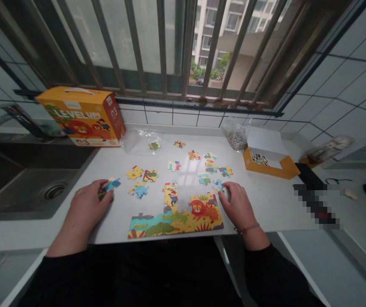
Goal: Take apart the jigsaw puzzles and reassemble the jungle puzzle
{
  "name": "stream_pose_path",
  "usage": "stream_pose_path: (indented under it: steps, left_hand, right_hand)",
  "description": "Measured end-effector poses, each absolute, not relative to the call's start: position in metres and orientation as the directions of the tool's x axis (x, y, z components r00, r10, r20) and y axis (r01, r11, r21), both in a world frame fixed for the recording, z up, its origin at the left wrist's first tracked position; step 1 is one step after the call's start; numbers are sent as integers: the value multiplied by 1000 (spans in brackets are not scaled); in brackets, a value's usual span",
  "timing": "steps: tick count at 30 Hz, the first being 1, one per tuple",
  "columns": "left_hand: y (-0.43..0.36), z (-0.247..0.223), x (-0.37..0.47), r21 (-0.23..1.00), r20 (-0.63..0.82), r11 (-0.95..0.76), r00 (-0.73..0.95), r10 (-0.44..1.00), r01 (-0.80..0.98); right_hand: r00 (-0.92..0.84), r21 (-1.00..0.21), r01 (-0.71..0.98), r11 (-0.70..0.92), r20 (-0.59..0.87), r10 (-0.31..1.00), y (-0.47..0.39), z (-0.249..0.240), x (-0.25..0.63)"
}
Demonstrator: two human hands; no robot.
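Observation:
My left hand (88, 207) is closed on a blue and green puzzle piece (111, 184) at the left of the white counter. On the right, my right hand (236, 204) has its fingertips at a light blue puzzle piece (217, 186), touching its right side. Between the hands, a joined puzzle section (160, 226) with lions, a crocodile and a tree lies along the front edge. A column of pieces (170, 196) with a small figure rises from it. Several loose pieces, among them a yellow one (135, 172) and an orange one (194, 155), lie beyond.
An orange box (83, 117) stands at the back left beside a dark sink (26, 183). Clear plastic wrap (138, 140) lies near it. At the back right are a plastic bag (236, 138) and an open yellow box (271, 168) with pieces inside. Barred window behind.

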State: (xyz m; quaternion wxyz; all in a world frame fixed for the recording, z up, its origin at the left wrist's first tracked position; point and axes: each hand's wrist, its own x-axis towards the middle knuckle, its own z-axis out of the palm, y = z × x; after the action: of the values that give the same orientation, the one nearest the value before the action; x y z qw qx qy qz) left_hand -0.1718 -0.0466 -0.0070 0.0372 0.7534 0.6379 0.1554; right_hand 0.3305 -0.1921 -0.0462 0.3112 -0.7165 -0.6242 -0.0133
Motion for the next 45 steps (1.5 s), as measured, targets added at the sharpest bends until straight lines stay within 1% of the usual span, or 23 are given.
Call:
stream_pose_path:
  steps: [9, 12, 17, 26, 35, 38, 41, 45]
  left_hand:
    - [-37, -9, -164, 238, 136, -178, 148, 980, 955]
    - [-37, -11, -165, 247, 144, -179, 147, 979, 952]
    - [-34, -15, -167, 315, 181, -197, 145, 973, 928]
    - [-32, -14, -171, 444, 231, -183, 86, 969, 877]
    - [-51, 4, -154, 523, 247, -162, 33, 968, 837]
    - [-58, 9, -147, 527, 247, -180, 52, 968, 831]
    - [-65, 12, -138, 557, 221, -201, 89, 971, 806]
    - [-71, 14, -121, 589, 214, -280, 188, 959, 758]
  right_hand:
    - [199, -409, 912, -16, 409, 890, -192, -49, 333]
    - [198, -407, 913, -18, 406, 892, -192, -48, 332]
    - [198, -412, 911, -14, 409, 891, -193, -49, 332]
    - [195, -403, 915, -16, 409, 892, -193, -48, 332]
    - [193, -405, 914, -12, 411, 891, -192, -50, 333]
    - [196, -405, 914, -16, 409, 891, -193, -48, 332]
    - [196, -406, 914, -15, 408, 892, -193, -48, 332]
    - [198, -408, 913, -19, 402, 894, -193, -49, 332]
